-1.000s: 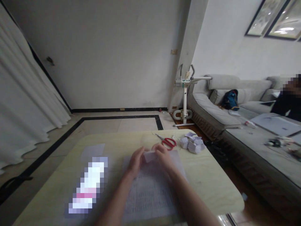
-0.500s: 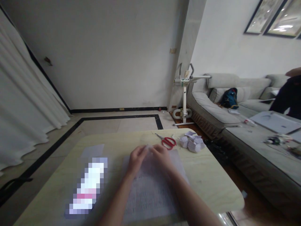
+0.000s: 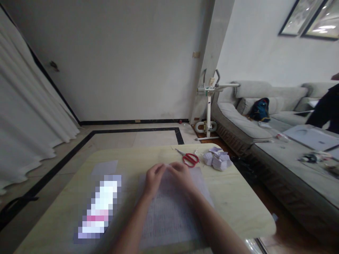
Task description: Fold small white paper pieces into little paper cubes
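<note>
My left hand (image 3: 154, 177) and my right hand (image 3: 181, 175) meet above the far part of a large written sheet of paper (image 3: 169, 222) on the table. Their fingertips pinch a small whitish piece of paper (image 3: 166, 165) between them, mostly hidden by the fingers and blurred. Just beyond my right hand lie scissors (image 3: 190, 160) with red handles, blades pointing away to the left. A cluster of folded paper pieces (image 3: 217, 158) sits to the right of the scissors.
The pale wooden table (image 3: 238, 204) has rounded corners. A pixelated bright device (image 3: 99, 208) and a paper slip (image 3: 104, 167) lie on its left. Beyond stand an exercise machine (image 3: 208, 109) and a grey sofa (image 3: 286, 158) with a backpack (image 3: 260, 110). A person (image 3: 324, 109) is at the right edge.
Both hands stay together at nearly the same spot, with only slight finger movement. The view has shifted a little, and the person at the right appears slightly farther right.
</note>
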`<state>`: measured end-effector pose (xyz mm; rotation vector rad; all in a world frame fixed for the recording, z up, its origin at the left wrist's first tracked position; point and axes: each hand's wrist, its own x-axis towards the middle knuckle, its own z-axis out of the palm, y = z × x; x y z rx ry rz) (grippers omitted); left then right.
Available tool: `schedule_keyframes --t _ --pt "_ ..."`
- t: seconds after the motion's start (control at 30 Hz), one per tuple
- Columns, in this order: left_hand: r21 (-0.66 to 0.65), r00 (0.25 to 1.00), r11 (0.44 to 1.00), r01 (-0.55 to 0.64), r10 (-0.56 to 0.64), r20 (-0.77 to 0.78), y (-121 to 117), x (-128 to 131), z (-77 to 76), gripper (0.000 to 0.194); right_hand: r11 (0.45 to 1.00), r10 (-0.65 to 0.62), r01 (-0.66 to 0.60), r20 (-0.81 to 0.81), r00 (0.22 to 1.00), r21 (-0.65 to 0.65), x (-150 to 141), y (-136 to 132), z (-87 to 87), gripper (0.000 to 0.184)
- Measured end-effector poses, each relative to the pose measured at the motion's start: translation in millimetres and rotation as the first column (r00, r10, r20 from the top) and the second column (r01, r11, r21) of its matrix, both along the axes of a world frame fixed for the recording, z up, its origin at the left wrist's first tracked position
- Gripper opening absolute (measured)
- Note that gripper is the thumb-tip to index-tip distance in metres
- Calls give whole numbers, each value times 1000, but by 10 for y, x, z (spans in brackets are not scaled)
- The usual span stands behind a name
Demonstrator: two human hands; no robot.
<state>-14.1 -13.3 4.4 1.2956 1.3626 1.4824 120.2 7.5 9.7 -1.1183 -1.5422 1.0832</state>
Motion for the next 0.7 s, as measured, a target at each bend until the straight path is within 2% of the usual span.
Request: schedule_keyframes --t 0.17,0.33,0.5,0.7 --pt "-17 1000 1000 -10 10 -4 -8 12 22 26 999 -39 39 9 999 2 -2 4 -16 20" --pt "-7 1000 1000 9 -8 30 -13 21 33 26 999 1 -2 22 1000 34 22 17 -27 20" --pt "10 1000 1000 2 -2 2 -6 4 20 25 998 -2 0 34 999 63 20 29 -35 19" --pt "-5 1000 1000 -29 29 -11 -4 -7 -6 27 999 -33 33 3 999 -25 -13 16 -42 19"
